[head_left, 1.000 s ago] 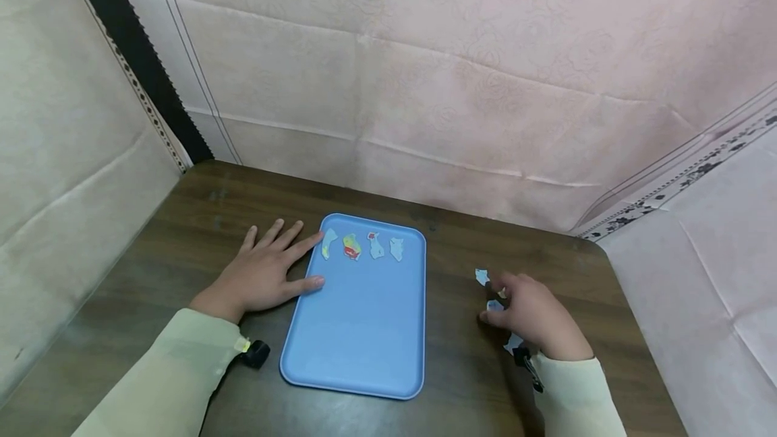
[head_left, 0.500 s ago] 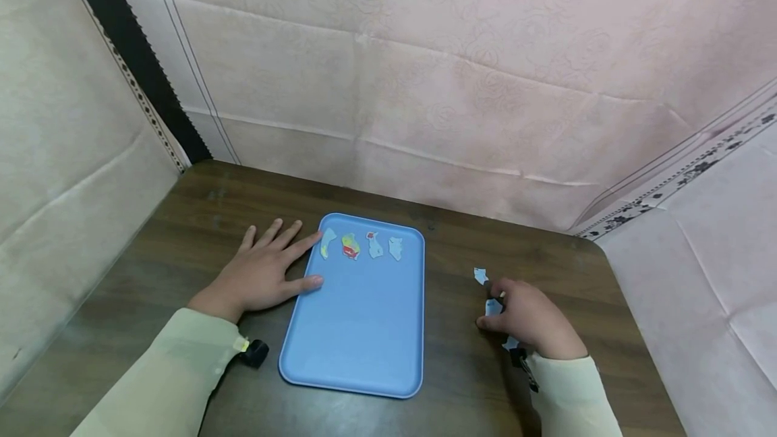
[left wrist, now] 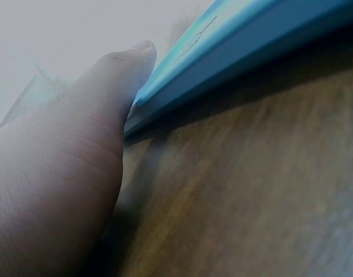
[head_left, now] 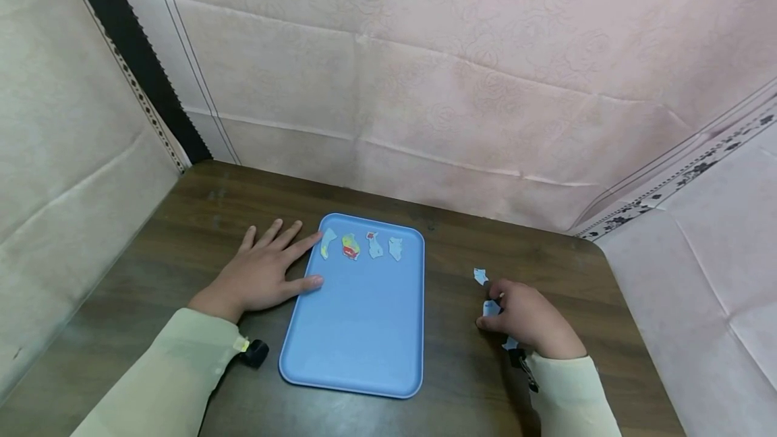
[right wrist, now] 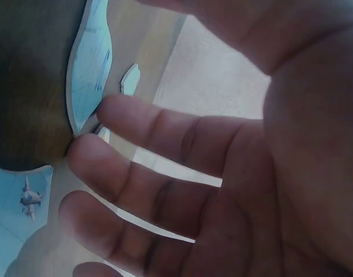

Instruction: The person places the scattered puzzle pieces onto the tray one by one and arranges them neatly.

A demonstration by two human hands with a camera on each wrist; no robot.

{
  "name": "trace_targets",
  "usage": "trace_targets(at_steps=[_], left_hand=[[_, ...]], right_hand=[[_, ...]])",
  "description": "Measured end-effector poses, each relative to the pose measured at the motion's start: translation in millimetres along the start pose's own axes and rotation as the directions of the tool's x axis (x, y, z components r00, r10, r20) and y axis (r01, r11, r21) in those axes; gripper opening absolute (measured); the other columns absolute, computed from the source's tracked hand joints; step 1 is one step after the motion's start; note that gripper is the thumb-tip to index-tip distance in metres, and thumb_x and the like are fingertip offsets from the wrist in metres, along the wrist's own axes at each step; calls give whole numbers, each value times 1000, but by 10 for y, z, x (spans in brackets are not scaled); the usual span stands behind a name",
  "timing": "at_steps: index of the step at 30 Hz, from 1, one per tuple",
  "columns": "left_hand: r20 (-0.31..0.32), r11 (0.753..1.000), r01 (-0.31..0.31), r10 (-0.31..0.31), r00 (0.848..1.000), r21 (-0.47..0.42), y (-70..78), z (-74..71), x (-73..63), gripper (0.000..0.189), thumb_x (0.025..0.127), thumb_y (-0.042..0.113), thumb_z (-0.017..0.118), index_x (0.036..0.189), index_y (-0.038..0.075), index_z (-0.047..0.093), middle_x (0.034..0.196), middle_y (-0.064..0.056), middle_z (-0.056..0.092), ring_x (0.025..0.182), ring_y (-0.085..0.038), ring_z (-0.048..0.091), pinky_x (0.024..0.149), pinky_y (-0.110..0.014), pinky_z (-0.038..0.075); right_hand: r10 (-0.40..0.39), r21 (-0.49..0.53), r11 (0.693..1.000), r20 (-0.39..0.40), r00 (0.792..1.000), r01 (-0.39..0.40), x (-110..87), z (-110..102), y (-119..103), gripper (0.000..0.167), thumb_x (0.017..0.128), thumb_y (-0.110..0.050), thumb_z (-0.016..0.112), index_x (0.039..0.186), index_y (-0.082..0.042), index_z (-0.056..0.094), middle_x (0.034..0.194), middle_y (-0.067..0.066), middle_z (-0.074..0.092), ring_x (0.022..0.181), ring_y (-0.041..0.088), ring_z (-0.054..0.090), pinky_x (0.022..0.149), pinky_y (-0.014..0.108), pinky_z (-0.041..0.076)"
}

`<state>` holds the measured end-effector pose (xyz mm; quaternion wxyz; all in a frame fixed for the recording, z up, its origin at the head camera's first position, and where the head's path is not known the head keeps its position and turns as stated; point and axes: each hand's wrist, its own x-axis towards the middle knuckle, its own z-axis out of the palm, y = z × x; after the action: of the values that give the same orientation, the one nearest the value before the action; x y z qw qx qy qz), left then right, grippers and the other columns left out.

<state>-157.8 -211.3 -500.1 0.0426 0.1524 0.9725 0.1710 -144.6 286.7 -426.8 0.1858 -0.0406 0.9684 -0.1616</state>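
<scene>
My left hand [head_left: 261, 275] lies with fingers spread at the left side of a blue tray [head_left: 352, 342], thumb and index fingertip on its rim. In the left wrist view the thumb [left wrist: 124, 69] touches the tray edge. To the right of the tray, my right hand [head_left: 534, 319] is bent over a light blue puzzle piece [head_left: 490, 307], which sits between thumb and fingers. The right wrist view shows this piece [right wrist: 90, 63] tilted, index fingertip against its edge; the thumb tip is out of frame there.
Several puzzle pieces stand in a row along the tray's far end, among them a red and yellow one [head_left: 351, 247]. Two pale blue pieces lie by the right hand, one beyond it [head_left: 480, 276] and one near the wrist [head_left: 510, 342]. Cloth walls [head_left: 388, 86] border the wooden table [head_left: 455, 356].
The right hand has drawn slightly nearer and to the left, thumb and fingers closing on the puzzle piece, which shifts a little and tilts. The left hand stays on the tray.
</scene>
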Motion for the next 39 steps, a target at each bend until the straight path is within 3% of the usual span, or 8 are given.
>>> trace_targets(at_steps=[12,18,26,31,39], left_hand=[[0,1000,4,-4,1000,1,-4,5,0,100,96,100,39,180,48,19,190,-12,19,176,-50,6,133,-84,-3],[-4,1000,4,-4,1000,-2,4,-5,-9,99,97,99,40,180,48,20,189,-12,20,176,-50,6,133,-84,-3],[-9,1000,0,0,1000,0,10,2,3,98,98,97,43,180,47,21,189,-12,21,176,-50,7,133,-84,-2],[-9,1000,-1,1,1000,1,15,-7,0,99,97,98,40,180,47,22,189,-12,21,176,-50,7,133,-84,-2],[-4,1000,2,-2,1000,-6,-16,-3,2,91,102,93,38,180,47,21,190,-11,20,176,-49,5,134,-83,-4]], right_hand=[[18,-15,1000,7,1000,-18,7,-3,-25,45,88,-35,96,115,-7,73,94,1,69,81,19,60,72,34,50],[2,-12,1000,-3,1000,-2,25,21,-42,38,88,-30,94,110,-8,73,91,3,67,76,19,60,66,34,50],[-53,-60,997,-47,998,50,29,39,-100,41,85,-27,94,115,-7,75,102,5,70,83,19,61,72,36,54],[-105,-101,990,-82,991,97,1,25,-233,45,86,-29,94,120,-6,76,110,8,71,91,20,62,79,40,58],[-174,-131,978,-106,979,160,-24,4,-604,43,86,-28,96,119,-8,77,103,5,67,86,20,60,73,35,56]])
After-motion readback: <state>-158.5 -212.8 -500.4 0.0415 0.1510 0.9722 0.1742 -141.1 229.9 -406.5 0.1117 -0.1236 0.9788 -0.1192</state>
